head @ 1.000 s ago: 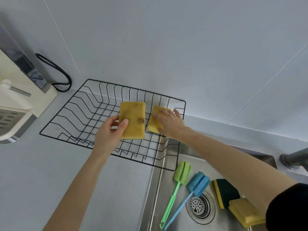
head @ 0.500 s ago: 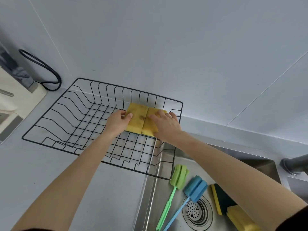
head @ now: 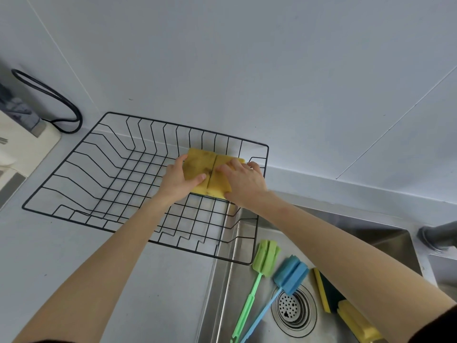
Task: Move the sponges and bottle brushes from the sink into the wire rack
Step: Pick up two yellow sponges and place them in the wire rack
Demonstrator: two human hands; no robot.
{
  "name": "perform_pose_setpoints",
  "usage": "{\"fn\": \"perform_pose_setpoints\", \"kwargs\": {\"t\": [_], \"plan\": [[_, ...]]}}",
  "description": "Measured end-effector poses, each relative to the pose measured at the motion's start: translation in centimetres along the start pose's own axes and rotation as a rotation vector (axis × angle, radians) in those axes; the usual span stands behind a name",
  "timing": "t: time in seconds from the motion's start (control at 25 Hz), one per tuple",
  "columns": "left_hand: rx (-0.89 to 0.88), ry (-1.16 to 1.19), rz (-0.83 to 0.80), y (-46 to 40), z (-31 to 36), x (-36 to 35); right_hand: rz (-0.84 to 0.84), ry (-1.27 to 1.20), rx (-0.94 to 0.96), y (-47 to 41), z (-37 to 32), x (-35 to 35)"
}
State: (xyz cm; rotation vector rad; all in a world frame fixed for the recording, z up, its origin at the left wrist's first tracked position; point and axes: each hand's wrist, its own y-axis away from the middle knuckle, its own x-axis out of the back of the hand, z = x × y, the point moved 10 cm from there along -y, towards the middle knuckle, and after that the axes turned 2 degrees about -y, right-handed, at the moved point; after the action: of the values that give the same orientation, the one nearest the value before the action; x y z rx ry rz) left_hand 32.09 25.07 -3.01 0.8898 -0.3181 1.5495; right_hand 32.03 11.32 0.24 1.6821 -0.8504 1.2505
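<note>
Hands (head: 212,181) now press 2 sponges (head: 209,173) together inside rack (head: 99,169).

Black cable (head: 53,105) loops against wall (head: 247,58), far left. Cream appliance (head: 22,147) at left edge on grey counter (head: 74,243). Dark faucet base (head: 437,237) at right. Drain strainer (head: 293,309) below.

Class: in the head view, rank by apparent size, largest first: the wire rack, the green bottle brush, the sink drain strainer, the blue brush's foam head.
1. Wire rack
2. Green bottle brush, by length
3. Drain strainer
4. Blue foam head

The last two look close; that order is unsure.
</note>
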Motion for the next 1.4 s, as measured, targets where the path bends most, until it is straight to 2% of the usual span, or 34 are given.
{"fn": "perform_pose_setpoints", "kwargs": {"t": [0.12,0.32,0.56,0.84,1.08,1.4], "plan": [[-0.023,-0.113,0.031,0.0,0.3,0.1,-0.010,0.013,0.008,0.0,0.0,-0.2],[-0.026,-0.163,0.004,0.5,1.3,1.1,-0.071,-0.058,0.024,1.0,0.4,0.6],[-0.102,-0.224,0.002,3.8,4.1,1.8,0.021,-0.155,-0.011,5.7,2.0,2.8],[-0.268,-0.234,0.016,10.4,9.9,2.3,0.100,-0.244,-0.120,14.2,5.4,4.2],[-0.375,-0.246,-0.050,15.9,13.7,-0.6,0.107,-0.276,-0.247,21.2,9.5,3.5],[-0.447,-0.261,-0.225,21.1,16.3,-9.4,0.087,-0.346,-0.418,29.5,15.4,0.2]]}}
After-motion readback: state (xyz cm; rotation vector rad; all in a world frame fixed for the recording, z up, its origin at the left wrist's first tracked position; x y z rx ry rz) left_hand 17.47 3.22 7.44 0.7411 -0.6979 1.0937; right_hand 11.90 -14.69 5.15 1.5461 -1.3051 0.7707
